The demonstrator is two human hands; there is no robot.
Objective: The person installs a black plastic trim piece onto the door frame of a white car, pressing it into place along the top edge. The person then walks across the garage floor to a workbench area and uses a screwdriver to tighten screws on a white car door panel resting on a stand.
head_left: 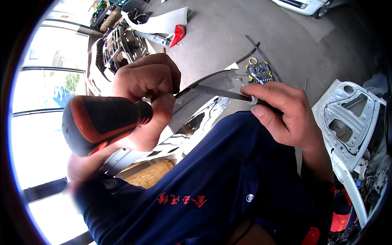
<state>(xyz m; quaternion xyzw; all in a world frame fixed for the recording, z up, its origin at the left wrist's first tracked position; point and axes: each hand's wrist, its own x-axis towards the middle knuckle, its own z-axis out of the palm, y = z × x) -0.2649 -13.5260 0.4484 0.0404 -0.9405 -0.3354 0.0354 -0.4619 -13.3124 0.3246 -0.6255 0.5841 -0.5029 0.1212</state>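
Note:
My left hand (149, 81) is closed around the neck of a screwdriver-like tool. Its thick black and orange handle (106, 122) points toward me, and the far end is hidden. My right hand (281, 108) pinches the narrow end of a flat, dark grey metal blade (220, 93). Something small and shiny shows between its thumb and forefinger, too small to name. The blade's broad end reaches left over a pale car body panel (185, 106), near my left hand. Whether blade and panel touch, I cannot tell.
Past my hands, a black tool case (259, 73) and a tape roll (252, 61) lie on the grey floor. A white car door shell (351, 118) stands at right. Loose body parts and a red tail light (177, 36) lie at the far left; a white car (304, 5) is at the far right.

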